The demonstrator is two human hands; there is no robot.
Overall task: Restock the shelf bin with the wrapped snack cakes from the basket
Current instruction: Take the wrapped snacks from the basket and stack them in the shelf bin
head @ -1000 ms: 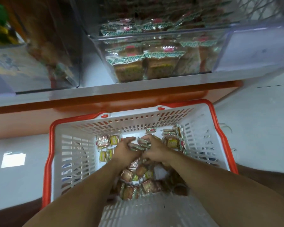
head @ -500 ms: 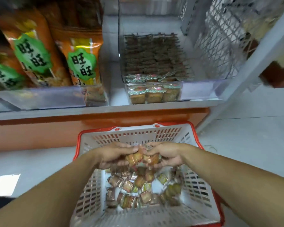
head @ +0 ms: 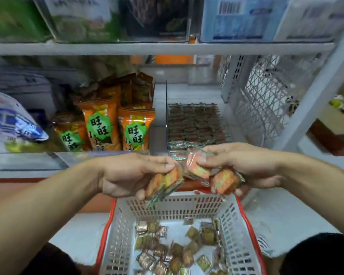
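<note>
Snack cakes [head: 164, 182] in both hands: glossy clear film wrappers, crinkly, catching light. Same shiny film on loose ones in basket [head: 119, 231], which is matt white plastic lattice with smooth red plastic rim. Shelf bin [head: 195, 124] clear hard plastic, glossy walls. Orange snack bags [head: 135, 128] beside it: slick printed foil-type plastic, bit of sheen. Shelf edge [head: 167, 49] looks painted metal, matt grey. Side panel [head: 264, 96] white wire mesh, coated look. Floor pale, smooth, slightly reflective.

White metal shelving [head: 167, 49] holds orange snack bags [head: 135, 132] and blurred packets above, with a wire mesh panel [head: 264, 100] at right, over a pale floor [head: 282, 213].
</note>
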